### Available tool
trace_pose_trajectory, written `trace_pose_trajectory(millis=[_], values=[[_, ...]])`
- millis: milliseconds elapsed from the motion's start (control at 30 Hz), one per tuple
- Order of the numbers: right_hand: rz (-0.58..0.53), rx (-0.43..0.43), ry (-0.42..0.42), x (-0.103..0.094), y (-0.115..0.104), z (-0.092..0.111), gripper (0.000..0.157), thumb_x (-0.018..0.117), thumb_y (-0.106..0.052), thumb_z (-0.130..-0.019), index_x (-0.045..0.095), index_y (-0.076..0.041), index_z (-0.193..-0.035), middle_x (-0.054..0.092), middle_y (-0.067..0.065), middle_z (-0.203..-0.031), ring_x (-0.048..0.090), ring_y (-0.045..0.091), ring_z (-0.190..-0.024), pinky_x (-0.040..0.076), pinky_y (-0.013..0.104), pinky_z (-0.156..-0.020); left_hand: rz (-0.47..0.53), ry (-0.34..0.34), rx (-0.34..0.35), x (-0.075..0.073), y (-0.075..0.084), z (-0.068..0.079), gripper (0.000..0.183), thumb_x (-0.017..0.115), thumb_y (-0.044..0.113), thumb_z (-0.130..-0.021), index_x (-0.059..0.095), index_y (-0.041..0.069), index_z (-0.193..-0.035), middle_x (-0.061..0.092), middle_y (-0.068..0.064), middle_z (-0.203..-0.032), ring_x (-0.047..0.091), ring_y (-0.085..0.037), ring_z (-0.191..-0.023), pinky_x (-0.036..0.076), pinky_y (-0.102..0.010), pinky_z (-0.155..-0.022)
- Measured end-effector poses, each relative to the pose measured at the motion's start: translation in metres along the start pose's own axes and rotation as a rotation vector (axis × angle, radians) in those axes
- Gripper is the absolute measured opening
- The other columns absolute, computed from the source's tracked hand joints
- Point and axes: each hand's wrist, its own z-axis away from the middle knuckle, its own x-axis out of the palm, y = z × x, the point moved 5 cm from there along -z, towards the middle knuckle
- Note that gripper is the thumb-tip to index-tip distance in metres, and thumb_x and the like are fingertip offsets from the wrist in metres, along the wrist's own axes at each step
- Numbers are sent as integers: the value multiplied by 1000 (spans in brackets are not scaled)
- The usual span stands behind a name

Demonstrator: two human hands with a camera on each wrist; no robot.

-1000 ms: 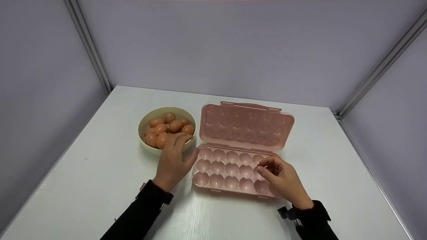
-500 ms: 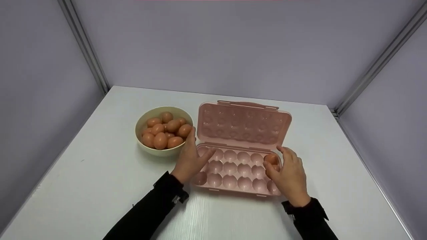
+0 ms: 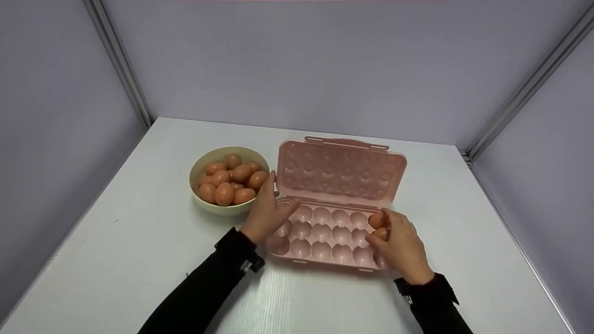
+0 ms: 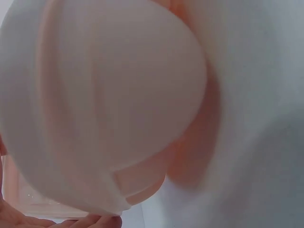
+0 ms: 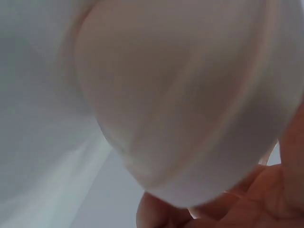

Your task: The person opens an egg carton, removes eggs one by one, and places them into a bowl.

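Note:
A pink egg box (image 3: 321, 251) lies with its lid (image 3: 341, 171) raised at the back. My left hand (image 3: 267, 211) is at the box's left end, fingers straight and thumb over the rim. It stands between the box and a cream bowl (image 3: 222, 210) of brown eggs (image 3: 224, 194). At the right end my right hand (image 3: 403, 241) holds an egg (image 3: 381, 233) between thumb and fingers, over the right column of cups. Another egg (image 3: 377, 220) sits in the back right cup. In both wrist views the box's underside (image 4: 142, 85) fills most of the picture, with some fingers (image 5: 164, 209) below.
The white table (image 3: 139, 250) is bounded by a grey back panel (image 3: 306, 69) and side panels with metal posts (image 3: 123, 65). The bowl stands close to the left of the box.
My left hand has moved right, from over the bowl's eggs to the box's left end. My right hand has shifted slightly right, and two eggs now show at the right column.

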Motion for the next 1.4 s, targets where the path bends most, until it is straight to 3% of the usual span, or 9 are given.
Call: trace_pose_trajectory(millis=[167,333,667,1033,1133,1267,1400], values=[[26,-23,5,0,0,2,76,81,-10,-89,45,7,-155,57,35,-143,59,50,-131,49,62,-110,-36,20,26,-2,0,-4,98,77,28,-97,17,-3,-168,41,-26,-161,55,-37,-137,50,-49,-114],[59,-90,61,-1,-3,4,79,81,-1,-85,44,10,-153,58,39,-137,63,54,-121,54,64,-100,-60,17,-9,-3,-3,-4,94,77,30,-97,24,-2,-167,36,-27,-165,60,-36,-129,52,-48,-112],[9,-29,83,-11,-5,1,91,82,-3,-81,36,8,-160,46,39,-152,60,54,-128,54,64,-102,-44,29,-25,-4,-2,-1,92,77,33,-97,27,-3,-165,39,-25,-163,62,-40,-127,53,-50,-110],[5,-74,102,-15,-6,2,87,81,-4,-83,37,11,-157,55,38,-144,62,51,-122,54,62,-100,-61,20,-63,0,-2,-4,97,77,36,-97,21,-1,-168,37,-22,-170,66,-34,-117,55,-48,-106],[-2,-63,82,-15,-4,0,89,81,-6,-83,36,11,-158,55,38,-144,61,51,-123,53,62,-101,-78,-7,-77,2,0,-8,101,76,38,-97,16,-2,-168,32,-25,-172,60,-39,-136,48,-50,-119],[-35,-44,51,-15,-1,-3,91,81,-8,-82,35,13,-158,56,38,-142,59,51,-126,51,60,-103,-73,-44,-111,3,3,-13,106,74,40,-98,9,-4,-168,26,-30,-173,33,-41,-160,31,-52,-131],[-71,-16,2,-14,3,-5,93,80,-9,-82,33,12,-159,56,38,-144,58,49,-129,49,57,-106,-72,-76,-134,1,5,-17,108,72,44,-99,6,-4,-169,32,-31,-170,38,-41,-158,34,-52,-130]])
